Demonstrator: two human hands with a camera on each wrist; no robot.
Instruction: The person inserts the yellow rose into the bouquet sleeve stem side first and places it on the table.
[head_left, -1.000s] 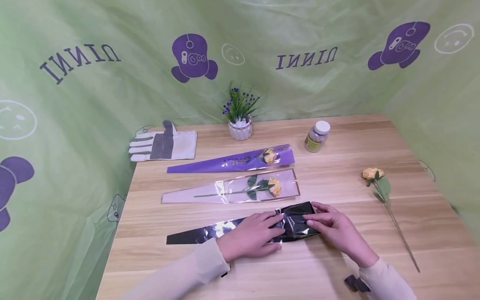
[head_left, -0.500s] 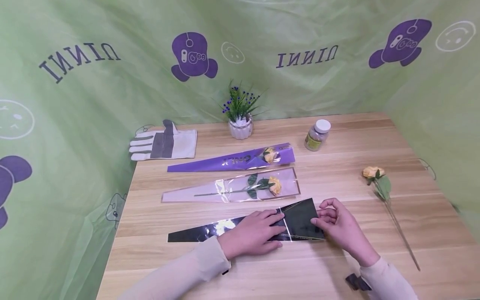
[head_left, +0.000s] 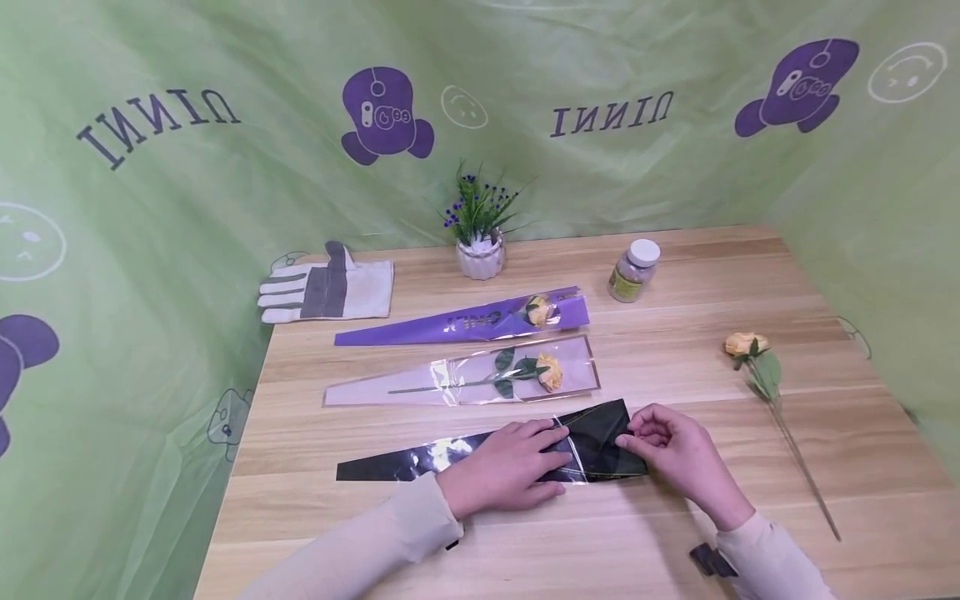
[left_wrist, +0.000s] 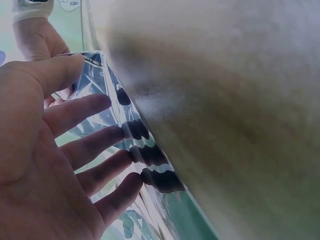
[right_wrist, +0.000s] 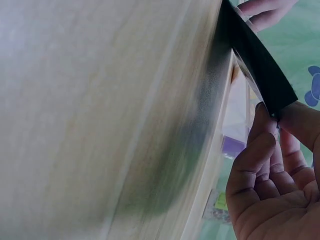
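Observation:
A black flower sleeve (head_left: pixel 600 442) of paper and shiny clear film lies lengthwise in front of me, its narrow end to the left. My left hand (head_left: pixel 504 468) rests on its middle with fingers spread, and in the left wrist view those fingertips (left_wrist: pixel 135 182) touch the glossy film. At the wide end, my right hand (head_left: pixel 681 454) pinches the edge between thumb and finger. The right wrist view shows the black sleeve (right_wrist: pixel 260 62) lifted and bowed off the table at that pinch. Right of my hands lies a loose yellow rose (head_left: pixel 765 379) with a long stem.
Beyond the black sleeve lie a pale pink sleeve (head_left: pixel 390 390) and a purple sleeve (head_left: pixel 397 333), each with a yellow rose. Farther back are a work glove (head_left: pixel 326 287), a potted plant (head_left: pixel 481 254) and a white-capped jar (head_left: pixel 634 272). A small dark object (head_left: pixel 712 561) lies by the right sleeve cuff.
My right fingers have shifted from over the sleeve's wide end to pinching its edge. That end flattened, then bowed slightly, and a pale line now crosses it. My left hand stays put.

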